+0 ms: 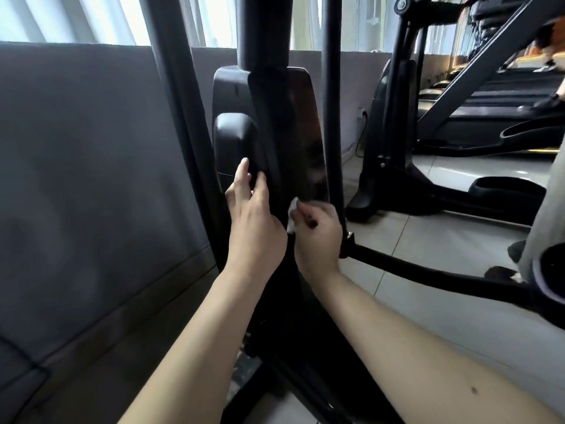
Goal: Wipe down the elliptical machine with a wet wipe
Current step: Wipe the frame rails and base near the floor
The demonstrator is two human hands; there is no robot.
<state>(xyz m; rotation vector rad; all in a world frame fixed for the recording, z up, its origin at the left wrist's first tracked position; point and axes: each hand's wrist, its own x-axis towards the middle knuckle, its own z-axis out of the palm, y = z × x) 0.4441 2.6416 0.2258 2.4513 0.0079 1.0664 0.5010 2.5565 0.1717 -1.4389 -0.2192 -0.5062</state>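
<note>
Right hand (318,234) curled round a crumpled white wet wipe (292,217), pressed to the black housing of the elliptical machine (301,123). Left hand (253,215) beside it, fingers straight, fingertips at the housing. Second machine (394,133) stands to the right on pale floor tiles (428,240).

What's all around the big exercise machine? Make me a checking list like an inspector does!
Surface: pale tiled floor under the machines.
Job's things: black elliptical machine; white wet wipe bunched against its glossy housing.
Clutter: a dark shape on the floor at the right, too blurred to name.
Hands: left hand open with straight fingers, by the housing; right hand grips the wet wipe.
Cables: a dark cable hangs from a wall socket.
Surroundings: grey padded wall, windows, a second elliptical machine, a treadmill.
</note>
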